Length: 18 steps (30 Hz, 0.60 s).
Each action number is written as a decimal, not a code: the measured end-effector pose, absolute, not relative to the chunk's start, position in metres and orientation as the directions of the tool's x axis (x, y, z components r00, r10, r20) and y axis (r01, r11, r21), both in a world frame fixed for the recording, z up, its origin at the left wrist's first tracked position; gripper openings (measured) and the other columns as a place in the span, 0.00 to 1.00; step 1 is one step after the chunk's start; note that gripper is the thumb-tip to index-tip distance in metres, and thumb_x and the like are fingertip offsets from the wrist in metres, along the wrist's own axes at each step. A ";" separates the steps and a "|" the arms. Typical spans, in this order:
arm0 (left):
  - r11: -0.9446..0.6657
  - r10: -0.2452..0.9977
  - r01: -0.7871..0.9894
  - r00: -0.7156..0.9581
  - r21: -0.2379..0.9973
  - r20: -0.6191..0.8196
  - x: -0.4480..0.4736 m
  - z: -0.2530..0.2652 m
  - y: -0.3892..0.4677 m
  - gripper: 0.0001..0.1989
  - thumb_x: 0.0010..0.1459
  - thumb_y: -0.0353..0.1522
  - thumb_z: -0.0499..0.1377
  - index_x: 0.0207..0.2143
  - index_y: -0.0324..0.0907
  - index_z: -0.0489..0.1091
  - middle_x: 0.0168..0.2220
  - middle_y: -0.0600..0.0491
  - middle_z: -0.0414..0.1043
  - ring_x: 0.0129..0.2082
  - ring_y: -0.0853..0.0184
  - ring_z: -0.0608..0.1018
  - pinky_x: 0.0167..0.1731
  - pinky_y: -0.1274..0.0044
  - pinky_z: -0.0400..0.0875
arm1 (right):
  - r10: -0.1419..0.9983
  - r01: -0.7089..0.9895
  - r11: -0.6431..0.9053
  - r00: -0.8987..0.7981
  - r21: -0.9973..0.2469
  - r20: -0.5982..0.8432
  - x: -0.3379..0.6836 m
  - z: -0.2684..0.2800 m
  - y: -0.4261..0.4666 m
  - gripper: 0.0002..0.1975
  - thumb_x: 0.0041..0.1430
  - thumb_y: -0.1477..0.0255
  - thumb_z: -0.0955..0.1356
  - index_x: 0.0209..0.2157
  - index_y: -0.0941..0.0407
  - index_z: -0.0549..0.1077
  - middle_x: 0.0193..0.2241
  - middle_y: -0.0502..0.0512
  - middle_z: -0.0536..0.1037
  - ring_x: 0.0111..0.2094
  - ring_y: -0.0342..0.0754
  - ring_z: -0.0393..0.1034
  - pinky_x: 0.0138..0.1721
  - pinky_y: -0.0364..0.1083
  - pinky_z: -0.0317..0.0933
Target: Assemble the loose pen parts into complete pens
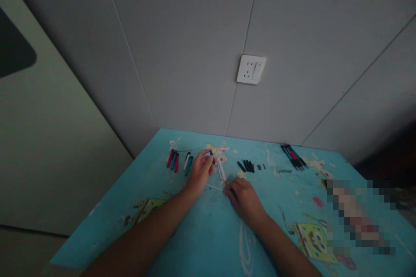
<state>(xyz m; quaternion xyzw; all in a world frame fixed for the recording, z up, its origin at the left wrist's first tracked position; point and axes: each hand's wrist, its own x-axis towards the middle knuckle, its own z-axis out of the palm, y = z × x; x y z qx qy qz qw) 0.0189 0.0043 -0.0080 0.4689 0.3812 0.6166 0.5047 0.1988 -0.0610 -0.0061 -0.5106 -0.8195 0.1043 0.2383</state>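
My left hand (200, 173) is raised a little over the middle of the table, thumb and fingers closed around a small dark piece (212, 155) that looks like a pen part. My right hand (244, 197) rests low to its right, fingertips pinched at the end of a thin white stick (215, 188), perhaps a pen refill. Between the hands lie several slim white sticks (221, 169). Left of my left hand are short red and blue barrels (173, 161) and a blue barrel (189, 166). Several short black pieces (248, 166) lie beyond my right hand.
Several long dark, blue and red pens (293, 157) lie at the back right. Small dark bits (261, 167) sit beside the black pieces. The blue table (208, 242) carries cartoon prints. Behind it stands a grey wall with a socket (251, 69). A blurred patch (357, 218) covers the right side.
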 end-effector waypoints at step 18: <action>-0.315 0.946 -0.086 -0.107 0.945 0.306 0.014 0.003 0.002 0.17 0.65 0.42 0.51 0.51 0.43 0.65 0.25 0.59 0.62 0.21 0.74 0.65 0.21 0.82 0.60 | 0.885 0.838 0.456 -0.393 -0.301 0.249 0.201 -0.004 -0.065 0.04 0.62 0.71 0.67 0.34 0.55 0.73 0.34 0.56 0.75 0.38 0.52 0.68 0.41 0.49 0.58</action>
